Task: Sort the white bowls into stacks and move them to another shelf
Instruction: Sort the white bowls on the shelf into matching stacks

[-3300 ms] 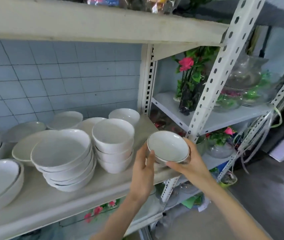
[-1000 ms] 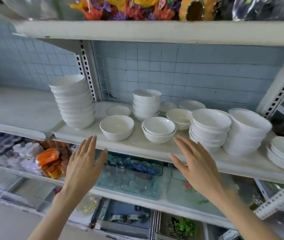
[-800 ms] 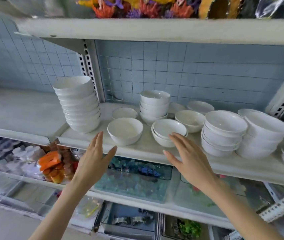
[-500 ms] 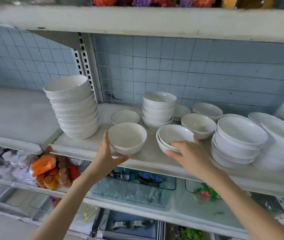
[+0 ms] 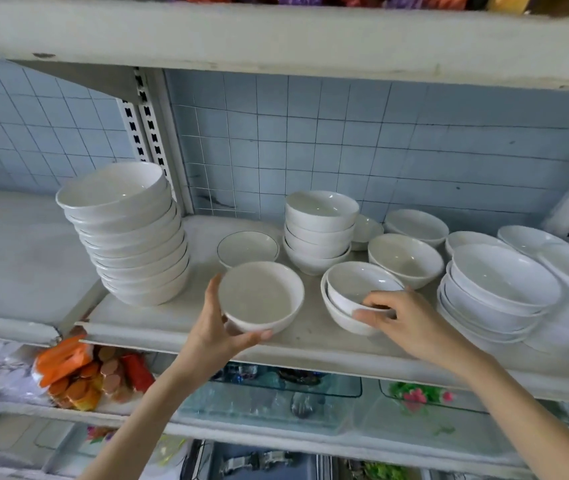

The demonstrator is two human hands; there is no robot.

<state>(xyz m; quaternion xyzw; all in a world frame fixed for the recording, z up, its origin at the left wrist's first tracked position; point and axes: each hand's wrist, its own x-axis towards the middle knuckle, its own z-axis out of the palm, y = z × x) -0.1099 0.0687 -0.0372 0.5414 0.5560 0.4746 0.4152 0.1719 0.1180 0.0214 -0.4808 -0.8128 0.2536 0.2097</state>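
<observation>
Obs.: both hands are now making contact with crockery, where a second ago they were hovering spread and empty in front of the white shelf board (image 5: 310, 342). The left hand (image 5: 214, 327) is cupping the single plain white ceramic bowl (image 5: 262, 297) at the shelf's front edge, fingers rising up its left wall and thumb lying along its lower front. I cannot tell whether its base is leaving the board yet. The right hand (image 5: 412, 322) is curling over the near rim of the nested pair of white bowls (image 5: 355, 289) just to the right. It is pinching the upper bowl, which is sitting tilted in the lower one. The hands are working apart, one on each item. Reading: reach is giving way to grasp, so a merge is probably starting, with the single bowl and the pair going into one pile. The size match looks plausible but is not confirmed from here. The tall leaning stack of white bowls (image 5: 130, 233) is standing at the left end, near the grey bare shelf bay (image 5: 9, 247), which is a likely destination. The back stack of deep white bowls (image 5: 321, 230) and the right-hand stack of wide shallow white bowls (image 5: 497, 289) are sitting untouched. Sorting is looking only partly done.
</observation>
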